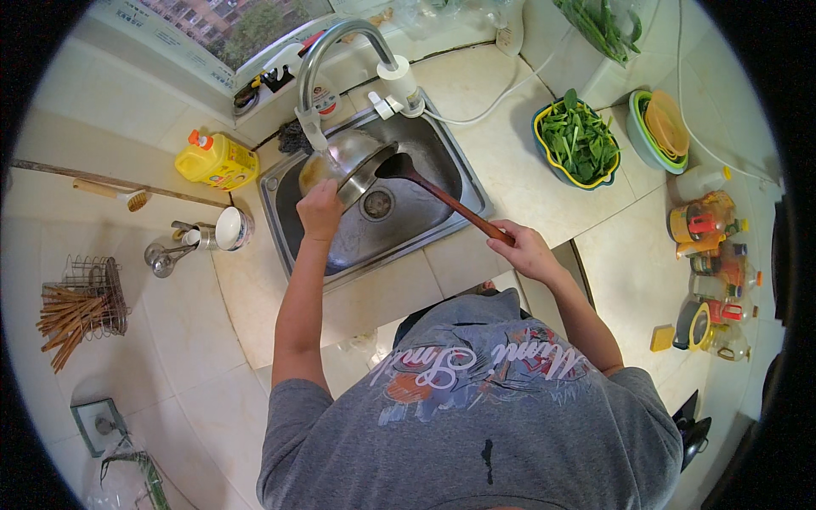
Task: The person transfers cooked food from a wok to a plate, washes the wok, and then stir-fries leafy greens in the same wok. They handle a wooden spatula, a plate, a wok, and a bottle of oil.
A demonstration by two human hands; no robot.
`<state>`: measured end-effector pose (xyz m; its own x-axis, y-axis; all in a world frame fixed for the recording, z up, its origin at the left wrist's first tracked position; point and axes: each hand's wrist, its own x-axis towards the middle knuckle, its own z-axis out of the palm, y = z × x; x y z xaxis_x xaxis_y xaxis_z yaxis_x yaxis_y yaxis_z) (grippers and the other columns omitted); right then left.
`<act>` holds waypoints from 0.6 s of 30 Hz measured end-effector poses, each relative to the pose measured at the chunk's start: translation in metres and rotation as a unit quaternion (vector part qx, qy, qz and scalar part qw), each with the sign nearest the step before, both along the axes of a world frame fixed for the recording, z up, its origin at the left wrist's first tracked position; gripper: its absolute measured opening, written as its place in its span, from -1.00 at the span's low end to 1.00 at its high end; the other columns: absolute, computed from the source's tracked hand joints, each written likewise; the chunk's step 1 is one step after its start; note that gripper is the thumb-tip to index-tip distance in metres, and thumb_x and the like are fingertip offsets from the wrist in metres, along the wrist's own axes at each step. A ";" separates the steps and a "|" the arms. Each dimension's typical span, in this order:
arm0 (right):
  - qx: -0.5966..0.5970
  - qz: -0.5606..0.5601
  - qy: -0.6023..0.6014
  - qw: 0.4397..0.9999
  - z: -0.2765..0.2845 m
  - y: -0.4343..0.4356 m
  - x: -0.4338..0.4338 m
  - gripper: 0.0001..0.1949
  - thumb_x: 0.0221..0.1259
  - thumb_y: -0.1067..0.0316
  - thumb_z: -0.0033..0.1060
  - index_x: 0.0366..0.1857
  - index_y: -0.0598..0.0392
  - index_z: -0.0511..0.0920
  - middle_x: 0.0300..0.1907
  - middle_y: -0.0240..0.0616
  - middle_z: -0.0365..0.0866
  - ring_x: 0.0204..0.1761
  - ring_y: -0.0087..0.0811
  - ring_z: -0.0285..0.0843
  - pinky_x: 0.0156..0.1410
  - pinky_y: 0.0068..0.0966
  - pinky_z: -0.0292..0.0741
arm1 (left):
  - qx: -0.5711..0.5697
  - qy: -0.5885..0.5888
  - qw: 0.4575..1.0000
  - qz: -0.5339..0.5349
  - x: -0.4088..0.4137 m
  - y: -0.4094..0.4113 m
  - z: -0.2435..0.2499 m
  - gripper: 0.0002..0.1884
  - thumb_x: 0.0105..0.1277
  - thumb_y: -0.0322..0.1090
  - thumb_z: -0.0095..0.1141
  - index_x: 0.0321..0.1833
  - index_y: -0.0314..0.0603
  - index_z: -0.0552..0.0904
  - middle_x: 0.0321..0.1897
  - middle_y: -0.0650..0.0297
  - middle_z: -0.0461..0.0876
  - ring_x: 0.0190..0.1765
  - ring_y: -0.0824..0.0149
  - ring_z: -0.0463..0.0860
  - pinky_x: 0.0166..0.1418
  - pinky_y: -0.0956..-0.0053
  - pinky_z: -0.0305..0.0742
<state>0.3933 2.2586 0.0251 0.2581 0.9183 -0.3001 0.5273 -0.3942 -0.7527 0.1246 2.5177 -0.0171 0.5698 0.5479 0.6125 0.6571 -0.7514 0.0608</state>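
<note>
My left hand [320, 204] grips the rim of a rounded metal vessel [357, 153], a bowl or a lid, tilted on its side in the stainless steel sink [408, 239]. Its outside is toward the faucet [313, 127], whose outlet hangs just above it; water seems to run onto the metal. In my right hand [526, 248] is the end of the reddish-brown handle of a wooden spatula [449, 201]. The spatula's dark head lies over the sink at the vessel's rim; whether they touch I cannot tell. The sink drain [377, 203] shows below them.
Right of the sink stands a basket of leafy greens [580, 140], with stacked plastic bowls [660, 131] beyond. Bottles [723, 268] line the right wall. At left are a yellow detergent jug [217, 160], a white cup [231, 228] and a wire rack of chopsticks [83, 306].
</note>
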 end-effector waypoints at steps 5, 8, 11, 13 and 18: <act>-0.030 -0.005 0.007 1.000 0.005 0.000 0.002 -0.62 0.12 0.14 0.12 -0.02 0.10 0.47 -0.44 -0.19 0.55 -0.39 -0.39 0.49 -0.21 -0.48 0.41 | -0.005 -0.025 0.999 0.037 -0.014 0.005 -0.010 -0.90 -0.09 -0.52 -0.03 -0.56 -0.13 0.35 -0.62 0.16 0.39 -0.53 0.12 0.49 -0.54 0.31 0.35; -0.018 -0.010 0.007 1.000 0.000 0.000 0.003 -0.61 0.10 0.09 0.11 -0.04 0.08 0.49 -0.48 -0.14 0.55 -0.41 -0.27 0.52 -0.24 -0.41 0.43 | -0.057 -0.081 0.993 0.063 -0.021 0.008 -0.018 -0.92 -0.09 -0.50 -0.02 -0.57 -0.18 0.36 -0.62 0.12 0.41 -0.51 0.04 0.48 -0.50 0.25 0.34; -0.022 -0.010 0.011 1.000 0.002 0.002 0.004 -0.61 0.11 0.10 0.11 -0.04 0.09 0.48 -0.51 -0.18 0.52 -0.43 -0.34 0.48 -0.26 -0.44 0.41 | -0.142 -0.151 0.966 0.156 -0.015 0.004 -0.021 -0.93 -0.09 -0.48 -0.01 -0.57 -0.24 0.38 -0.61 0.05 0.45 -0.47 -0.06 0.47 -0.45 0.21 0.34; -0.030 -0.011 0.012 0.999 0.004 0.004 0.002 -0.61 0.11 0.12 0.12 -0.03 0.11 0.47 -0.52 -0.22 0.50 -0.44 -0.40 0.45 -0.27 -0.47 0.39 | -0.203 -0.203 0.936 0.204 -0.014 0.005 -0.030 -0.92 -0.09 -0.46 0.00 -0.57 -0.28 0.39 -0.60 0.00 0.47 -0.45 -0.11 0.46 -0.41 0.20 0.34; -0.041 -0.006 -0.002 0.999 -0.003 0.007 0.001 -0.60 0.11 0.10 0.11 -0.03 0.12 0.47 -0.52 -0.22 0.50 -0.45 -0.39 0.45 -0.28 -0.47 0.39 | -0.405 -0.373 0.802 0.230 -0.020 0.016 -0.127 -0.90 -0.05 -0.45 0.04 -0.46 -0.32 0.51 -0.59 0.06 0.53 -0.49 0.12 0.51 -0.35 0.31 0.38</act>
<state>0.3945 2.2655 0.0225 0.2698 0.8873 -0.3740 0.5250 -0.4611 -0.7154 0.1044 2.5337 -0.1437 -0.1667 0.9857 0.0259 0.4076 0.0449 0.9121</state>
